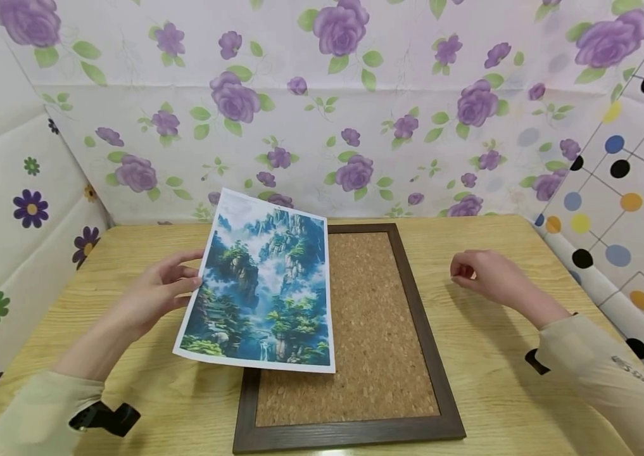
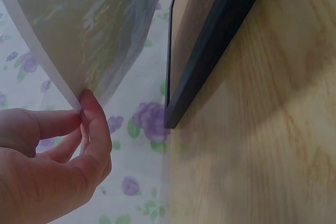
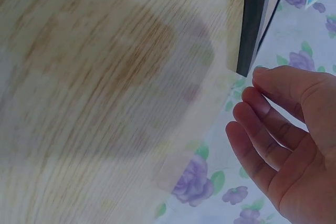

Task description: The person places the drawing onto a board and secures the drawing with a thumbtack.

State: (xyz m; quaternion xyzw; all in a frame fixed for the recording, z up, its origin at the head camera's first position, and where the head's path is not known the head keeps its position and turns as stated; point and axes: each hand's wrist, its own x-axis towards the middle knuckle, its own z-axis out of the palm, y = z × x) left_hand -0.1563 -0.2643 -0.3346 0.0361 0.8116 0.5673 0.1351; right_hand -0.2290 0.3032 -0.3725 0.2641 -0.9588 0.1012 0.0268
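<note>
A landscape print (image 1: 267, 285) with a white border shows blue-green cliffs, trees and mist. By its left edge, my left hand (image 1: 159, 288) pinches it between thumb and fingers, as the left wrist view (image 2: 68, 156) also shows. The sheet is held up at a tilt and overlaps the left part of a dark-framed cork board (image 1: 378, 316) lying on the table. Right of the board, my right hand (image 1: 487, 278) hovers over the table with loosely curled fingers and nothing in them; in the right wrist view its fingers (image 3: 260, 129) are apart.
The light wood table (image 1: 487, 392) ends at a wall covering with purple roses (image 1: 236, 98). A flower-patterned sheet (image 1: 8, 234) stands at the left and a dotted one (image 1: 629, 209) at the right. Black wrist straps (image 1: 106, 418) sit at both sleeves.
</note>
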